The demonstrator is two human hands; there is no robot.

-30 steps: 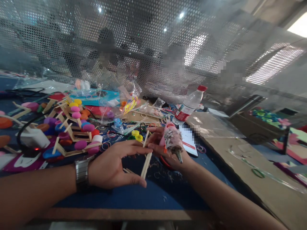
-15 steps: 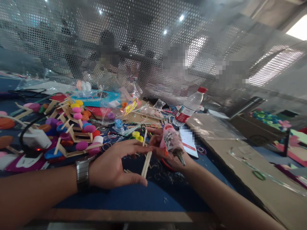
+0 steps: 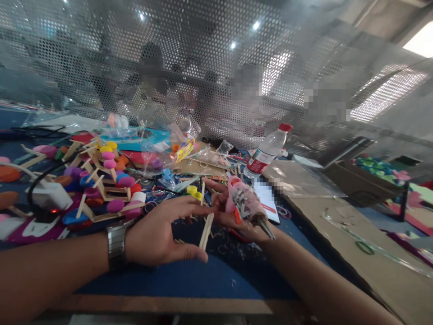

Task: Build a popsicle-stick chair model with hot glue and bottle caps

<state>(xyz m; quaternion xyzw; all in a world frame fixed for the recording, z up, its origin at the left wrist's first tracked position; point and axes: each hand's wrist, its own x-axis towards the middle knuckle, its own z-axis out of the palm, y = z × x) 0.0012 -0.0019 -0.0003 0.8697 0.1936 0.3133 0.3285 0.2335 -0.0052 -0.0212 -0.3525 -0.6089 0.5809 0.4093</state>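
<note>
Pinching wooden sticks (image 3: 205, 234) over blue table (image 3: 230, 282) between wide-spread thumb and forefinger of left hand (image 3: 152, 230), gripping pink glue gun (image 3: 246, 201) in half-curled right hand (image 3: 248, 232), possibly risking skewed sticks from uneven pressure, or burns from nozzle (image 3: 267, 229) near wrist.

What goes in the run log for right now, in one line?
left hand: at wooden sticks | right hand: holding pink glue gun | nearby: phone, bottle

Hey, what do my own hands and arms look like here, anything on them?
Your left hand is gloveless, with a wide, silver-coloured metal link band on the wrist; its face, if any, isn't visible. Your right hand is gloveless too, with nothing visible on the wrist. No sleeves show on either forearm.
</note>
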